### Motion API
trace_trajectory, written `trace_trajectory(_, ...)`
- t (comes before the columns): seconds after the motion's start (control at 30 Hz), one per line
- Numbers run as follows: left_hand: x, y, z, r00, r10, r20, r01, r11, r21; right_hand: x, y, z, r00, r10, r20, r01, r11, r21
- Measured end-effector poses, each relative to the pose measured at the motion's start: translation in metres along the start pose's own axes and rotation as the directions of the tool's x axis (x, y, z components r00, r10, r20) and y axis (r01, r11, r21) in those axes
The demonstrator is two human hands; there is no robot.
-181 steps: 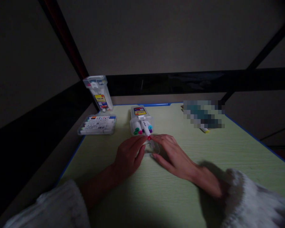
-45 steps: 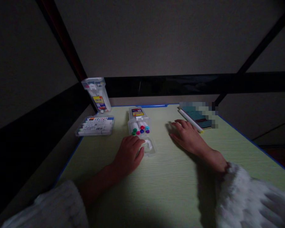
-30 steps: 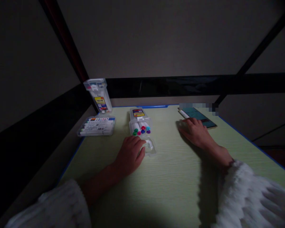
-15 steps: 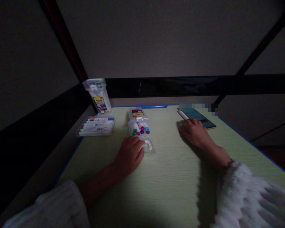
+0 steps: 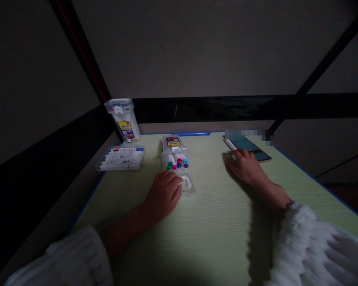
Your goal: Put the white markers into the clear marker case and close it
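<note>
A clear plastic marker case [image 5: 172,153] lies on the table with its end facing me, and several markers with coloured caps [image 5: 179,163] show inside. Its clear lid [image 5: 188,186] hangs open onto the tabletop. My left hand [image 5: 164,192] curls its fingers over the left part of that lid, thumb bent on the near side. Farther right, my right hand [image 5: 247,167] has its fingertips closed at the near end of a white marker [image 5: 231,144]. This marker slants along the left edge of a phone-like device [image 5: 247,145] with a lit teal screen.
At the back left a second marker case [image 5: 125,123] stands upright. A flat clear pack of markers [image 5: 122,159] lies in front of it. The pale green table [image 5: 203,234] has a blue edge [image 5: 193,134], with a wall behind.
Almost nothing differs. Both hands, the cases and the white marker keep their places.
</note>
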State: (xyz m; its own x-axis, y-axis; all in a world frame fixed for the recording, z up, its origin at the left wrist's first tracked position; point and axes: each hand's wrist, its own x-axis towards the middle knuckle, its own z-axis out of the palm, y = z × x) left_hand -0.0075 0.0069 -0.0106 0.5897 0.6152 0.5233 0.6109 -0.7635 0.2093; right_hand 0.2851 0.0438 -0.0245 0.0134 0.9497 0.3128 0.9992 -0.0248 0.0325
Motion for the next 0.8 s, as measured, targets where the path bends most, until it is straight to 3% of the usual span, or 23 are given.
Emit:
trace_trajectory(0.33,-0.0002,-0.0002,-0.0001,1.000,0.001,0.029,-0.001,1.000,-0.010,0.0016,0.0041,0.0030,0.999,-0.055,0.000,0.055,0.998,0.042)
trace_trajectory(0.8,0.0002,-0.0004,0.0000,0.998,0.010,0.056,-0.010,1.000,-0.010,0.0003,0.0018,-0.0018,0.999,-0.035,-0.014,0.036,0.996,0.086)
